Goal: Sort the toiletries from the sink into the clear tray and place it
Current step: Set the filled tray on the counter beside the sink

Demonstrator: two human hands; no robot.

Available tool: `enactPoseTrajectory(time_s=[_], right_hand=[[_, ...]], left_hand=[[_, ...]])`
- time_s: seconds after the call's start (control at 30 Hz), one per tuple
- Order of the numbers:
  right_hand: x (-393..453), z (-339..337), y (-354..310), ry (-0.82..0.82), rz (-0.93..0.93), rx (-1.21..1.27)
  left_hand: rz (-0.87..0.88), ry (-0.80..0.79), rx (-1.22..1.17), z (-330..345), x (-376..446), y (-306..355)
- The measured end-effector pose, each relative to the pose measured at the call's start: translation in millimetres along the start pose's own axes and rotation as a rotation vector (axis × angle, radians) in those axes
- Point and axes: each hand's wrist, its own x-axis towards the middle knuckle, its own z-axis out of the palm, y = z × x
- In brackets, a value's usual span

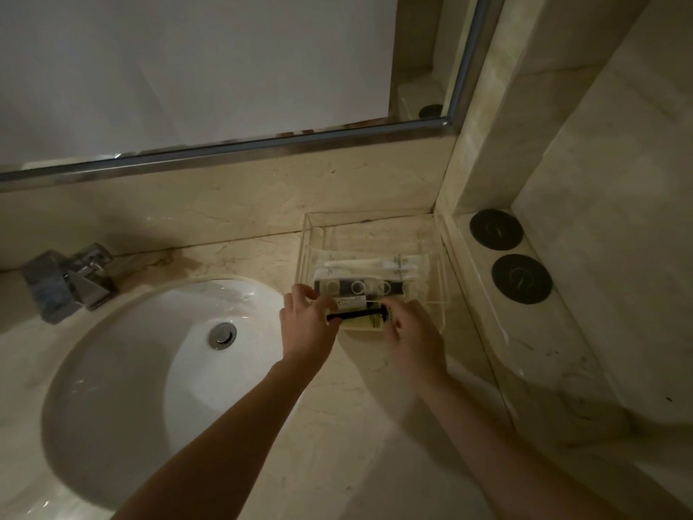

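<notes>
Both hands are at the near edge of the clear tray (375, 234), which sits on the table (337, 425) to the right of the sink (150, 369), pushed into the far right corner against the wall. The left hand (309, 324) has its fingers curled round the left end of a black comb (354, 315), and the right hand (410, 328) meets the comb's other end. The right hand is blurred, so I cannot tell whether it pinches the comb or only steadies it. The comb lies across the tray's near side, over a yellowish packet (365, 323), just beside the rest of the toiletries.

Inside the tray, white tubes (375, 263) lie side by side along the far part, and a row of dark bottles (360, 286) sits nearer, with a small white box (352, 304) just in front of them. The sink bowl shows only its drain (222, 335); no toiletries are visible in it. The tap (71, 279) stands at the far left.

The step in hand looks like the last of the sorting: laying the comb in line with the other items at the tray's near edge. Sorting seems nearly done, since nothing is left in the sink.

The next move calls for letting the comb settle flat without nudging the bottles out of their row, then freeing both hands. After that the tray needs a grip on its two sides, kept level so the tubes do not roll, if it is to be set somewhere else.
</notes>
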Motion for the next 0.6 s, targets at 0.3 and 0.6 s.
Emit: enactPoseTrajectory(time_s=[0.3,0.6], right_hand=[[7,19,-8,-0.081,-0.053,-0.034],[0,23,-8,-0.122,-0.071,-0.14]], left_hand=[[0.012,-0.004,0.001,3,5,1],[0.005,0.09,0.09,8,15,-6]])
